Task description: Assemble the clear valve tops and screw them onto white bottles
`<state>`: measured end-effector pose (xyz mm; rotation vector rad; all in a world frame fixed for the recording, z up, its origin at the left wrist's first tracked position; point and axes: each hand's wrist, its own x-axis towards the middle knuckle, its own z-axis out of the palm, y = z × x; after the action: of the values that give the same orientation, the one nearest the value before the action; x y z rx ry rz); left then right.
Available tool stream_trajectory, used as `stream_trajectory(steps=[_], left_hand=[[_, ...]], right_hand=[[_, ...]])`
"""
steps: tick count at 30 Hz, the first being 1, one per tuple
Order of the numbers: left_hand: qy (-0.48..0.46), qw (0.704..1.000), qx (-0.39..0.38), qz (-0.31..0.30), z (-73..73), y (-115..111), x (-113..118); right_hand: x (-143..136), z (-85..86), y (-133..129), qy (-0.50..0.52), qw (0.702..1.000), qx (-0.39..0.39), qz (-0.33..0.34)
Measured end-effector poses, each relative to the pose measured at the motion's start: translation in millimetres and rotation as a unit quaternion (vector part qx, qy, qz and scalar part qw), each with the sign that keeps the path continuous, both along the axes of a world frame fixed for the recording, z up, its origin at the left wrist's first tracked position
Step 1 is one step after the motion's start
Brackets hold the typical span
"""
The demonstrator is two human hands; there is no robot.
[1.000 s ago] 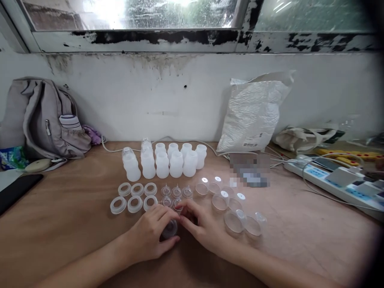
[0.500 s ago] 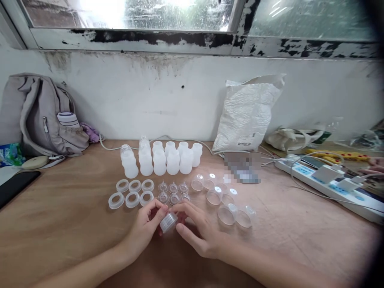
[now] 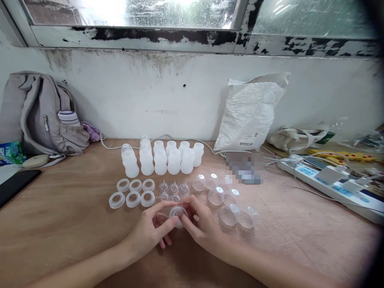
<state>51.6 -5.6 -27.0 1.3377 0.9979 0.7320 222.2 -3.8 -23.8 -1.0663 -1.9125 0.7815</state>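
My left hand [image 3: 153, 226] and my right hand [image 3: 202, 224] both grip a translucent bottle collar ring [image 3: 179, 209] at the table's near middle. Its round opening faces up toward me, with the left thumb and right fingers at its centre. Whether a nipple sits inside it is hard to make out. Just beyond my fingers stand several clear bottle nipples [image 3: 174, 187] in two rows. To their left lie several collar rings [image 3: 133, 199]. Clear domed caps [image 3: 227, 216] rest on the right, tipped on their sides. Several frosted baby bottles [image 3: 160, 162] stand upright behind.
A grey backpack [image 3: 39, 112] leans at the left, near a black phone [image 3: 21, 186]. A silvery plastic bag [image 3: 252, 112] stands against the wall. On the right lies a power strip [image 3: 330, 188] with chargers and cables. A blurred-out flat object [image 3: 244, 168] lies before the bag.
The collar ring has been turned from edge-on to facing up. My right hand has closed in, its fingers now on the ring; my left thumb has moved over its middle.
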Motion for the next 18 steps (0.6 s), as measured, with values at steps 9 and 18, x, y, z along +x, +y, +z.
stream_trajectory(steps=[9, 18], left_hand=[[-0.039, 0.998, 0.040, 0.006, -2.5, 1.1, -0.7], [0.043, 0.991, 0.128, 0.007, -4.5, -2.7, -0.1]], right_hand=[[0.1, 1.6, -2.6, -0.014, 0.999, 0.000, 0.035], [-1.1, -0.3, -8.7, -0.112, 0.987, 0.086, 0.071]])
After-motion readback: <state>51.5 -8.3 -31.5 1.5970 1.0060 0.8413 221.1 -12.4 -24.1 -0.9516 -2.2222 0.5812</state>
